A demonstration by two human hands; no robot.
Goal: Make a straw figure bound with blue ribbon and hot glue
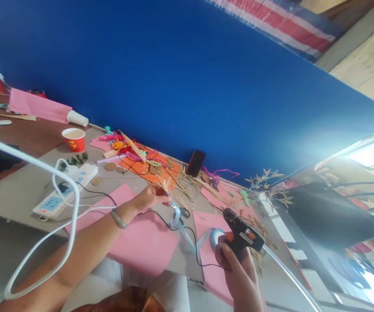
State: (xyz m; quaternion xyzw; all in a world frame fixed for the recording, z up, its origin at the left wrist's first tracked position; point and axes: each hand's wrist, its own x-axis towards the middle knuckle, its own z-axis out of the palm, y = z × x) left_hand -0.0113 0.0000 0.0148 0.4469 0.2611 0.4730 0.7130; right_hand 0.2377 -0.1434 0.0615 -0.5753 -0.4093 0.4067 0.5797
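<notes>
My right hand (239,264) is closed around the grip of a black glue gun (243,234). Its nozzle points up and left, and a long clear glue stick (291,277) sticks out of its back. Just behind my fingers lies a roll of light blue ribbon (216,237). Over the pink paper, my left hand (154,195) pinches a small bundle of pale dried stalks (166,183), partly hidden by the fingers. A loose length of light blue ribbon (178,219) trails below the bundle towards the roll. Glue gun and bundle are apart.
A white power strip (65,191) with cables lies left, beside a red paper cup (74,139). A white cable (75,225) loops across the left foreground. Craft scraps cover orange paper (144,167). A phone (195,163) leans at the blue wall (161,78); dried twigs (268,182) lie right.
</notes>
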